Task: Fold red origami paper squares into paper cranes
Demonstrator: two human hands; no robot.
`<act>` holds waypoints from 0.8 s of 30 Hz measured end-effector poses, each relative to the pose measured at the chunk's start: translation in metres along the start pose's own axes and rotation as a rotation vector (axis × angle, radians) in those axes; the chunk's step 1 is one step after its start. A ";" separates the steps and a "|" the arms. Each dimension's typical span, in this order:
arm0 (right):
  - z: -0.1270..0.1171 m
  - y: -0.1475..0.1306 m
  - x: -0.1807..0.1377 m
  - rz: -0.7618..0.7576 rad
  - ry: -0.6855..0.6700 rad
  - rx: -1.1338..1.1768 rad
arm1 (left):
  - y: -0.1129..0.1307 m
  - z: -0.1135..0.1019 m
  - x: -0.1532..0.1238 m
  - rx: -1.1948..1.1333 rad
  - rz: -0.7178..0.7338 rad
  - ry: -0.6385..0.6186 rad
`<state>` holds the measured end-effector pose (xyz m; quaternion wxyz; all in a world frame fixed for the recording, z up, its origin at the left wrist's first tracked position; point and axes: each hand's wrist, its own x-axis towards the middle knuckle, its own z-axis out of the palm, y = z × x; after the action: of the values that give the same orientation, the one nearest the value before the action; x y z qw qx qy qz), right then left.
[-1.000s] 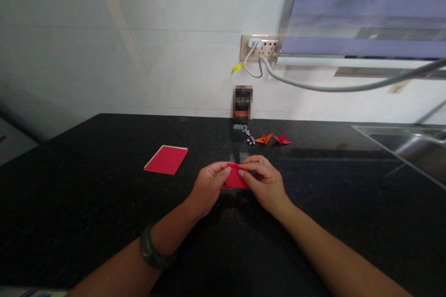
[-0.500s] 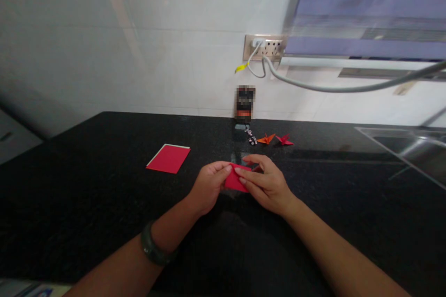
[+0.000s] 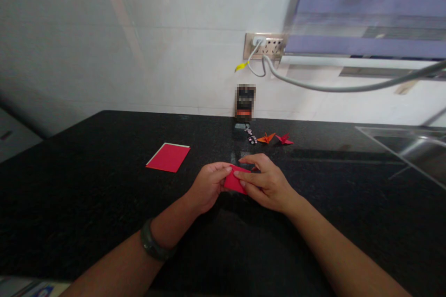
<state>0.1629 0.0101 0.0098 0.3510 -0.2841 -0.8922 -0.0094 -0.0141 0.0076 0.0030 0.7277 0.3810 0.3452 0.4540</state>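
A small folded piece of red paper (image 3: 234,183) is held between my two hands, just above the black countertop. My left hand (image 3: 211,185) pinches its left edge, thumb on top and fingers beneath. Across the right part of the paper lie the fingers of my right hand (image 3: 266,181), which grips that side; its index finger is raised and bent beyond the far edge. Part of the paper is hidden under my fingers. A stack of square red paper (image 3: 169,158), with a pale sheet edge showing underneath, lies to the left of my hands.
An orange paper crane (image 3: 266,138) and a red paper crane (image 3: 285,139) stand behind my right hand. A blurred-out phone-like object (image 3: 245,103) leans on the wall, a beaded strap (image 3: 251,137) before it. A sink (image 3: 418,144) is at right; a cable (image 3: 331,87) hangs from the socket (image 3: 272,46).
My right fingers have shifted slightly left over the folded red paper, and its near edge tilts a little lower. Both hands keep their hold.
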 end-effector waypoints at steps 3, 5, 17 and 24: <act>-0.001 0.000 0.000 0.007 -0.009 0.015 | 0.000 0.000 -0.001 -0.022 -0.008 0.039; -0.002 0.000 0.001 0.006 -0.010 0.026 | 0.000 0.000 -0.002 -0.032 -0.004 0.061; 0.017 -0.012 0.008 0.718 0.243 0.499 | -0.003 0.001 0.000 0.246 0.195 0.223; 0.021 -0.016 0.010 0.996 -0.114 0.910 | -0.002 0.004 -0.002 0.392 0.233 0.244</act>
<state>0.1353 0.0063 0.0035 0.3506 -0.4855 -0.5870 0.5448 -0.0102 0.0039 0.0034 0.5357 0.4943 0.4658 0.5017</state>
